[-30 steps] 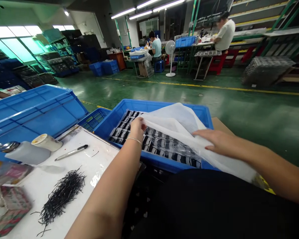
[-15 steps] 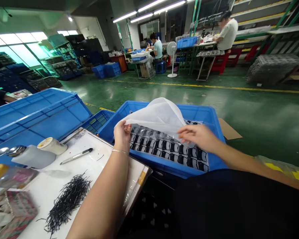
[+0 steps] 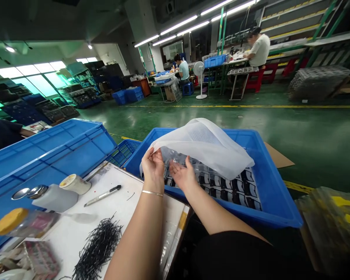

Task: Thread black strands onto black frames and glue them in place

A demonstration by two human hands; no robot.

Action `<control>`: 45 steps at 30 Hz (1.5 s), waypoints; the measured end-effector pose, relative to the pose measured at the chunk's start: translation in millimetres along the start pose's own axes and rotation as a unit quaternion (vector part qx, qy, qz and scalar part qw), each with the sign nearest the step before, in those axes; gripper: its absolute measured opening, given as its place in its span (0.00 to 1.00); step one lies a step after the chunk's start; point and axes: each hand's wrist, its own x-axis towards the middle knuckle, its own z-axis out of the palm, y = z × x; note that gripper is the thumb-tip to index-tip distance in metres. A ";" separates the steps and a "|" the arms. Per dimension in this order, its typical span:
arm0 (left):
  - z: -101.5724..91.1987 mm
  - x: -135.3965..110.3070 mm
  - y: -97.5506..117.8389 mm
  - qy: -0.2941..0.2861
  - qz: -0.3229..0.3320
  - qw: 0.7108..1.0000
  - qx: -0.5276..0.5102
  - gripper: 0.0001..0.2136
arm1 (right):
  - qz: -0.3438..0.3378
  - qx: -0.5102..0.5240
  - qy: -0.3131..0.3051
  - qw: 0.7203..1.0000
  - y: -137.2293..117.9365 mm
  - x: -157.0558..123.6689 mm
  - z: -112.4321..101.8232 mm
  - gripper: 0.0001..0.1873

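A blue crate [image 3: 275,196] stands in front of me, filled with a clear tray of several small black parts [image 3: 239,190]. A white foam sheet [image 3: 205,146] is lifted over it. My left hand [image 3: 152,165] pinches the near left corner of that sheet. My right hand [image 3: 183,175] is just beside it, palm up with fingers spread, under the sheet's edge and over the clear tray.
A white work board [image 3: 128,210] at my left carries a pile of thin black pins [image 3: 97,249], a pen [image 3: 102,195], a white dispenser bottle [image 3: 51,198] and a cup [image 3: 75,182]. More blue crates [image 3: 46,151] stand further left. Two people work at far benches across the green floor.
My right hand slid from the sheet's right side over to the left, next to my left hand. The sheet has been folded up higher over the crate. The camera tilted a little.
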 end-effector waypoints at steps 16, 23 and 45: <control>-17.1 8.7 18.1 -0.055 0.035 0.997 0.029 0.07 | -0.201 0.031 0.112 0.973 -126.5 -34.2 -29.3 0.03; -21.9 13.3 23.5 -0.059 0.071 0.995 0.039 0.08 | -0.246 -0.102 0.167 0.949 -153.9 -55.8 -91.5 0.09; -13.9 4.0 1.5 -0.093 0.056 0.988 0.106 0.07 | -0.557 -0.814 -0.068 0.152 -139.7 -93.6 -48.1 0.47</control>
